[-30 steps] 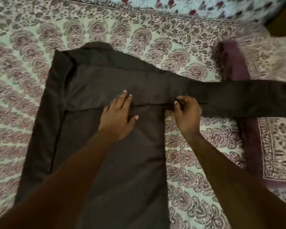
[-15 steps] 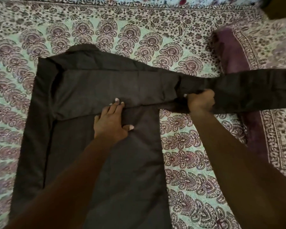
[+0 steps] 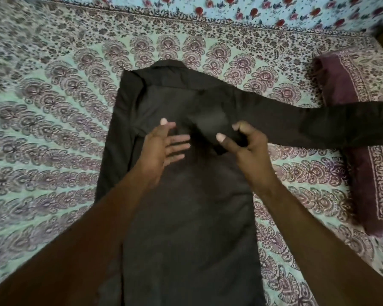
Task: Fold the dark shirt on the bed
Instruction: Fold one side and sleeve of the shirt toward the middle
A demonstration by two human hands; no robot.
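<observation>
The dark shirt (image 3: 186, 217) lies flat on the patterned bedsheet (image 3: 53, 129), collar at the far end, its left side folded inward. Its right sleeve (image 3: 318, 124) stretches out to the right, over a maroon pillow. My right hand (image 3: 245, 146) pinches the sleeve fabric near the shoulder and has it lifted over the shirt's body. My left hand (image 3: 164, 149) hovers flat just above the chest of the shirt, fingers spread, holding nothing.
A maroon-bordered pillow (image 3: 367, 173) lies at the right edge of the bed under the sleeve's end. A blue cloth with red flowers (image 3: 252, 12) runs along the far side. Both my forearms cross the lower half of the view.
My right hand has pulled the sleeve's shoulder end leftward onto the shirt's body. My left hand lifted off the fold line. The camera view shifted left.
</observation>
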